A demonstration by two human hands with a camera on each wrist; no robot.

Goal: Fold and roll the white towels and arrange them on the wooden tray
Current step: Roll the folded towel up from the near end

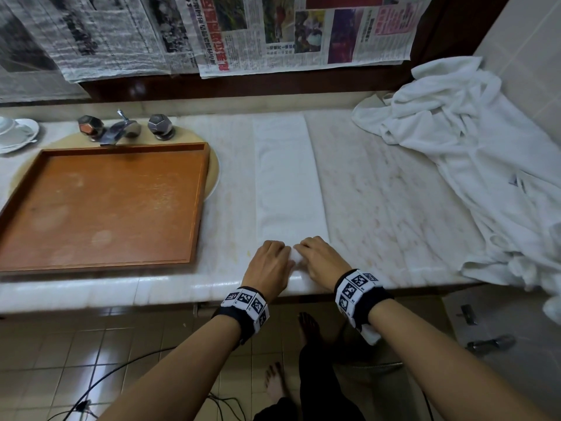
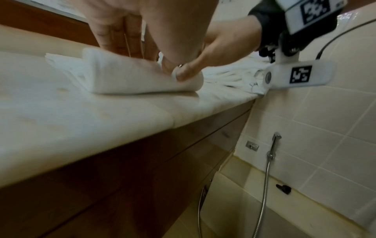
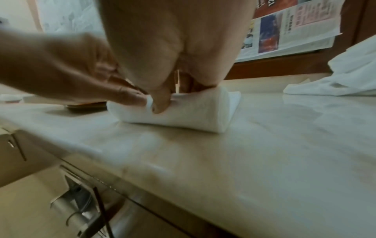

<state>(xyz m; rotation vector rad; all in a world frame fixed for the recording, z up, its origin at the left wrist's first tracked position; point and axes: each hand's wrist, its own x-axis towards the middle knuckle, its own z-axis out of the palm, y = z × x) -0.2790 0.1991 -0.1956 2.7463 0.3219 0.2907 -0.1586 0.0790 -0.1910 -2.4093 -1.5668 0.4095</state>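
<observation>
A white towel, folded into a long narrow strip, lies on the marble counter running away from me. Its near end is curled into a small roll close to the counter's front edge. My left hand and right hand sit side by side on that roll, fingers curled over its top and thumbs tucked against its near side. The wooden tray lies to the left, over the sink, with nothing on it.
A heap of white towels fills the counter's right end against the tiled wall. Tap and two knobs stand behind the tray, white dishes at far left. Newspaper sheets hang on the back wall. Cables trail on the floor tiles.
</observation>
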